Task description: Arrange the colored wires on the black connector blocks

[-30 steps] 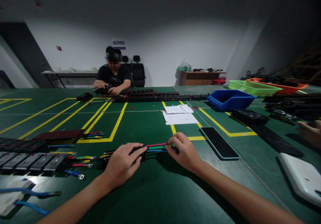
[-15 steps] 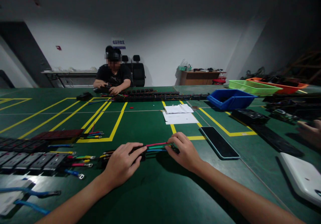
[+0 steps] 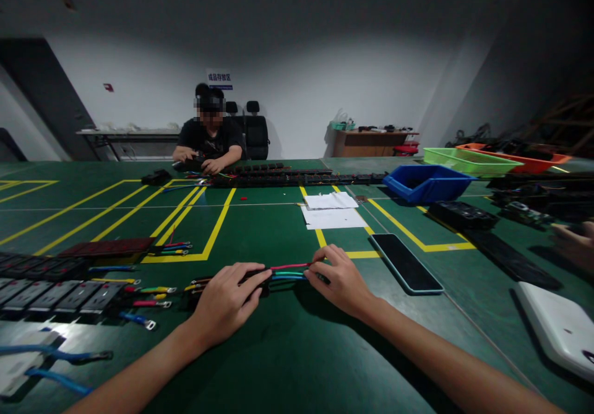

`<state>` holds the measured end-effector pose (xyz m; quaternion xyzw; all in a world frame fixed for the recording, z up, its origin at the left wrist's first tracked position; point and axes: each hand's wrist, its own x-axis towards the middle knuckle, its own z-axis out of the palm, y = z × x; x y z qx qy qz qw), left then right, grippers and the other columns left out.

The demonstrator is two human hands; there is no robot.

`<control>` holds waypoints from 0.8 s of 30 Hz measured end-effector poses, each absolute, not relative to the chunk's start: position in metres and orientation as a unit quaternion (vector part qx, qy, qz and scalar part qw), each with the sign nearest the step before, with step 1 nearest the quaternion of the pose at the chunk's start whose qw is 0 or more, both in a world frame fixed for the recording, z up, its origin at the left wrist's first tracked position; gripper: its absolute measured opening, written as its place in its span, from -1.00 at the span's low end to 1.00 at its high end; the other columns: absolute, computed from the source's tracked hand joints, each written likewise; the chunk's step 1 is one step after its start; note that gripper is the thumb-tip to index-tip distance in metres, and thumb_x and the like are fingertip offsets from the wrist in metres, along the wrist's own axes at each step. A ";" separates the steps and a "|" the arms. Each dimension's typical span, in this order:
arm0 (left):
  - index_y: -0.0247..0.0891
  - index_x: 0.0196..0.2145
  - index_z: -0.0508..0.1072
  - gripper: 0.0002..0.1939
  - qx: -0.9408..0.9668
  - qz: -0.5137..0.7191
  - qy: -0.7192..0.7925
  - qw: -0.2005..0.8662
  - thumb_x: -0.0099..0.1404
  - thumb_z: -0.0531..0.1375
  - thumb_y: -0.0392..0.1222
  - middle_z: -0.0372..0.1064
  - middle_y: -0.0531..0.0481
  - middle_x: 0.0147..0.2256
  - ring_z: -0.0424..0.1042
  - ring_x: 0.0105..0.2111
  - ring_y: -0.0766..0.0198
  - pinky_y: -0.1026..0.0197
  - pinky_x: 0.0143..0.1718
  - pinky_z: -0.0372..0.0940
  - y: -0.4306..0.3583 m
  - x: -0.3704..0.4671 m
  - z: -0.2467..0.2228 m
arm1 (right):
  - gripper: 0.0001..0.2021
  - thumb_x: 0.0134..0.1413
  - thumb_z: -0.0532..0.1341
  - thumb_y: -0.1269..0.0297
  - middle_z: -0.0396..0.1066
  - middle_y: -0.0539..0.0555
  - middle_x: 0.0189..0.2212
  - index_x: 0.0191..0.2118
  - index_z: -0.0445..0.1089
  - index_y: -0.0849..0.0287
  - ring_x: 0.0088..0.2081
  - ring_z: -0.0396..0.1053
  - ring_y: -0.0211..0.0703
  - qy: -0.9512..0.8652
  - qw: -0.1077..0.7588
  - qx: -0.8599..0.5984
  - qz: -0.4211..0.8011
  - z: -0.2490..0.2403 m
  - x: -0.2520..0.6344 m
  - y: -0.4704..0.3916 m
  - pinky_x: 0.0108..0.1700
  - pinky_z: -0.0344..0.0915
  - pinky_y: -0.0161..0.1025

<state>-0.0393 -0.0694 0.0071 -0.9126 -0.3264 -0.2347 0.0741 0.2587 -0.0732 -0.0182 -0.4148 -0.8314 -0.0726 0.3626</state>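
Green and marked with yellow lines, the bench [image 3: 260, 358] stretches toward a pale wall [image 3: 306, 92]. To the left of the phone [image 3: 406, 263], a black module [image 3: 266, 285] lies on the bench, partly covered by the left hand [image 3: 232, 299]. That hand is laid over it with fingers bent and close together; whether it grips or only rests, I cannot tell. From the module's end a red wire [image 3: 288, 267], a green wire [image 3: 288, 273] and a blue wire [image 3: 288, 278] run toward the phone, side by side, to the right hand [image 3: 341, 281], just left of the phone, whose thumb and fingertips pinch their far ends. Those ends are hidden by the fingers. Well left of the phone, a grey strip [image 3: 55, 299] has coloured leads tipped with metal lugs, and nearer the wearer is a white block [image 3: 28, 358] with blue cables. Beyond the phone are two white papers [image 3: 334, 218] and a blue bin [image 3: 424, 186]. To the phone's right lie a long black strip [image 3: 510, 256] and, nearer, a white case [image 3: 559, 327]; another person's hand [image 3: 578, 244] shows at the edge. Far past the phone, leftward, a seated co-worker [image 3: 211, 138] handles dark parts.
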 end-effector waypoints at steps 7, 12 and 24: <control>-0.13 0.22 0.40 -0.56 -0.912 -0.233 -0.330 0.071 0.42 0.13 -0.29 0.42 -0.13 0.09 0.45 -0.03 0.09 0.00 -0.09 0.41 -0.070 -0.040 0.007 | -0.92 0.31 0.23 0.29 0.38 0.16 -0.20 -0.23 0.45 0.14 -0.16 0.35 -0.02 -0.820 0.382 -0.422 -0.063 -0.018 0.258 -0.074 -0.15 0.31 -0.08; -0.13 0.21 0.40 -0.57 -0.913 -0.233 -0.325 0.073 0.42 0.14 -0.29 0.42 -0.13 0.09 0.45 -0.02 0.08 -0.02 -0.08 0.41 -0.068 -0.040 0.004 | -0.95 0.34 0.20 0.30 0.45 0.11 -0.26 -0.15 0.36 0.14 -0.22 0.38 -0.04 -0.826 0.362 -0.431 -0.039 -0.019 0.257 -0.073 -0.15 0.29 -0.08; -0.13 0.20 0.42 -0.57 -0.912 -0.237 -0.326 0.073 0.42 0.13 -0.29 0.43 -0.14 0.08 0.46 -0.02 0.07 -0.01 -0.08 0.41 -0.069 -0.039 0.007 | -0.87 0.35 0.20 0.30 0.40 0.15 -0.22 -0.27 0.45 0.13 -0.17 0.34 -0.04 -0.827 0.370 -0.418 -0.065 -0.018 0.258 -0.073 -0.14 0.32 -0.06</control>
